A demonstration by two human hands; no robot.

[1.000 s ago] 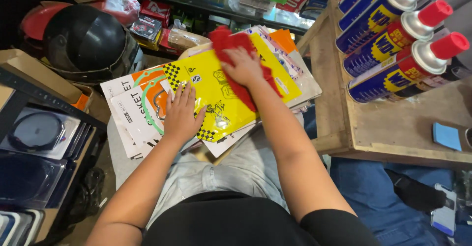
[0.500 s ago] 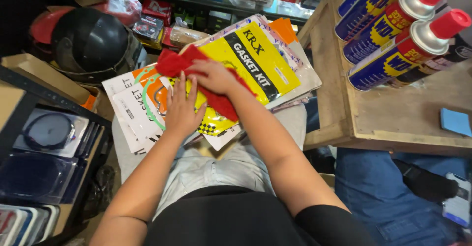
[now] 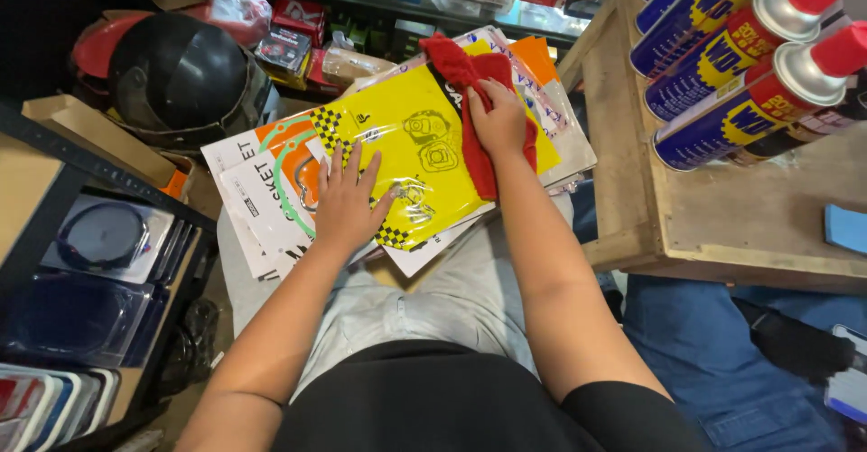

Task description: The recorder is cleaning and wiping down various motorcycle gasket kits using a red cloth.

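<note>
Hands: right clutches red cloth near packet's edge, left flat.

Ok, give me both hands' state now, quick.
Left hand: open, flat on the yellow packet.
Right hand: curled over the red cloth, pressing it on the packet.

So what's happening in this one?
A seated person has a stack of flat plastic packets on their lap. The right hand presses a red cloth onto the top yellow packet, while the left hand lies flat on the stack's lower left, fingers spread. A black helmet sits to the left, and blue spray cans lie on a wooden table to the right.
</note>
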